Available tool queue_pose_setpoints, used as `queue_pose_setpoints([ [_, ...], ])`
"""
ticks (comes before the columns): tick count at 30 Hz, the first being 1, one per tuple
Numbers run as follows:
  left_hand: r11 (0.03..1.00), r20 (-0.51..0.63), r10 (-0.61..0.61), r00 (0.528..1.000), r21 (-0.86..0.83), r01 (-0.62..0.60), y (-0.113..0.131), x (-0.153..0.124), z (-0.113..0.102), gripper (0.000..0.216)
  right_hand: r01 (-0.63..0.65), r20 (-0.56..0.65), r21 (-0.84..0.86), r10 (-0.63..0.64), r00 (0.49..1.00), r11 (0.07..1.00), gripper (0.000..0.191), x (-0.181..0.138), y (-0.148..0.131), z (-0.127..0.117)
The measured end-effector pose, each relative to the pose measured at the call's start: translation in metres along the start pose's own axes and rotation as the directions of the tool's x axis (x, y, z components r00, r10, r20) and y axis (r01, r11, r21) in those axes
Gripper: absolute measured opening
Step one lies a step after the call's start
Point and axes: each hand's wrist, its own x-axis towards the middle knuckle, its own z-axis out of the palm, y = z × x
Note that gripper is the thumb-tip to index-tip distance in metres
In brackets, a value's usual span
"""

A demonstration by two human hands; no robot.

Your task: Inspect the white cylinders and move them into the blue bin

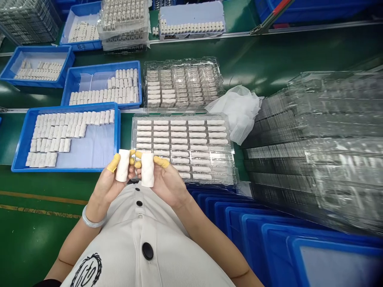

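My left hand is closed on a white cylindrical part, held upright between yellow-covered fingertips. Beside it, my right hand grips a second white cylindrical part in the same way. The two parts are apart, side by side in front of my shirt. Just beyond my hands lies a clear plastic tray with rows of white parts lying in its slots. To the left, a blue bin holds rows of similar white parts standing on a pale liner.
Behind are another blue bin and a filled clear tray. A crumpled white plastic bag lies right of the trays. Tall stacks of clear trays stand at the right, with nested blue bins below.
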Motion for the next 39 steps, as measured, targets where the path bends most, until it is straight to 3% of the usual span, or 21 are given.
queue_pose_setpoints([
  [5,0.998,0.006,0.039,0.999,0.057,-0.040,-0.002,0.000,-0.001,0.035,0.057,0.029,-0.015,-0.056,0.998,0.998,0.015,0.001,0.002,-0.004],
  [9,0.997,0.029,0.016,0.999,0.080,-0.018,-0.004,0.001,-0.004,0.032,0.079,0.093,-0.099,-0.070,0.993,0.992,0.024,-0.001,0.002,-0.006],
  [14,0.997,0.127,-0.043,0.991,0.062,0.035,-0.010,0.008,-0.009,0.045,0.113,0.062,-0.150,-0.105,0.993,0.982,0.027,-0.003,0.004,-0.004],
  [16,0.998,0.110,-0.050,0.993,0.050,0.045,-0.010,0.009,-0.010,0.046,0.128,0.070,-0.110,-0.121,0.990,0.986,0.033,-0.004,0.002,-0.002],
  [23,0.999,-0.106,-0.030,0.994,0.017,0.032,-0.004,0.007,0.000,0.041,0.102,0.049,-0.055,-0.099,0.994,0.993,0.041,-0.007,-0.005,0.004],
  [32,1.000,-0.125,-0.024,0.992,-0.022,0.022,-0.003,0.007,0.003,0.046,0.095,0.038,-0.044,-0.094,0.995,0.994,0.042,-0.005,-0.008,0.004],
  [39,1.000,-0.049,-0.006,0.999,0.022,0.007,-0.007,0.009,-0.003,0.039,0.089,-0.006,-0.072,-0.090,0.996,0.993,0.025,-0.003,-0.006,-0.001],
])
